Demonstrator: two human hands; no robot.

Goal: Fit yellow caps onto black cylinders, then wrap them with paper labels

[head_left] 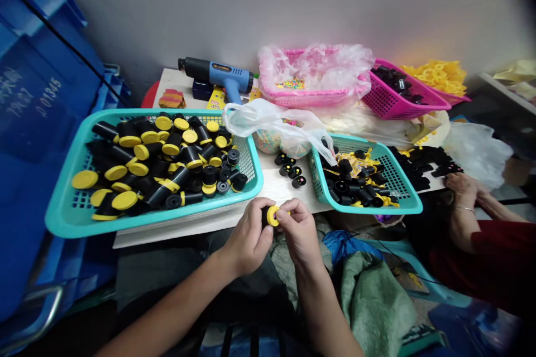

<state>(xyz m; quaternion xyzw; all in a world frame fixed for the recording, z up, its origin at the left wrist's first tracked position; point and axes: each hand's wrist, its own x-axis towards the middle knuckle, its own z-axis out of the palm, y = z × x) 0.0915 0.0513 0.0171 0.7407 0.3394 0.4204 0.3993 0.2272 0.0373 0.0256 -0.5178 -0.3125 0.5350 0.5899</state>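
Note:
Just in front of the table edge, my left hand is closed around a small black cylinder with a yellow cap. Its yellow face is turned toward my right hand, whose thumb and fingers pinch at the face; a bit of yellow shows between them, too small to make out. Several open black cylinders with small coloured dots inside stand on the table beyond my hands. To the left, a turquoise basket holds many yellow-capped black cylinders. A smaller turquoise basket on the right contains black cylinders and yellow pieces.
Behind lie a blue heat gun, a pink basket with plastic film and coloured beads, and a magenta basket of black parts. Blue crates stand left. At right, another person's hands rest near black pieces.

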